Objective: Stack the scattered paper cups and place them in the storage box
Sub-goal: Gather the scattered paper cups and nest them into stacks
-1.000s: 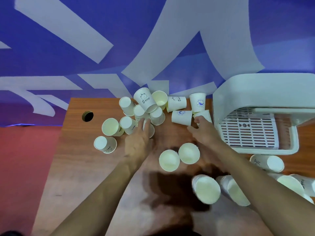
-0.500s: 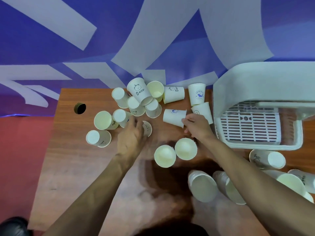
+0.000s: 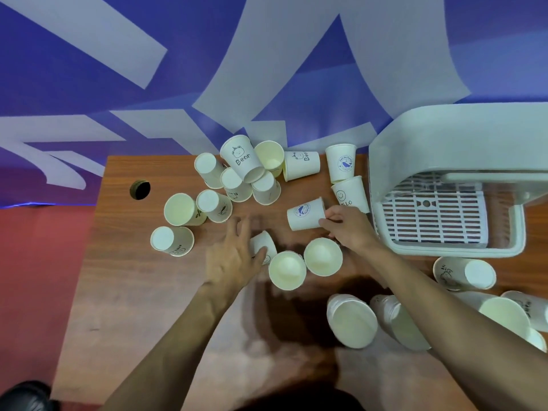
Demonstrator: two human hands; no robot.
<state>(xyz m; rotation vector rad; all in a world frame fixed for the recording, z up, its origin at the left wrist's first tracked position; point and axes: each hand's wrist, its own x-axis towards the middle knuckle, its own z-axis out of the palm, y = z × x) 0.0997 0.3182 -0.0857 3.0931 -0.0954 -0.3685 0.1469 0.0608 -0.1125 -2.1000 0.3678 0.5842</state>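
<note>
Pinching with the right hand [image 3: 347,229], fingers curled, one end of a white paper cup with a blue whale print [image 3: 307,213], lying sideways at frame centre. Spreading the left hand [image 3: 234,256], blurred, fingers straight, thumb touching a small white paper cup [image 3: 262,247] at lower centre. Working beside a white plastic storage box [image 3: 444,250] at the right of the brown wooden table [image 3: 133,292], with more paper cups [image 3: 241,157] lying scattered at upper centre.
</note>
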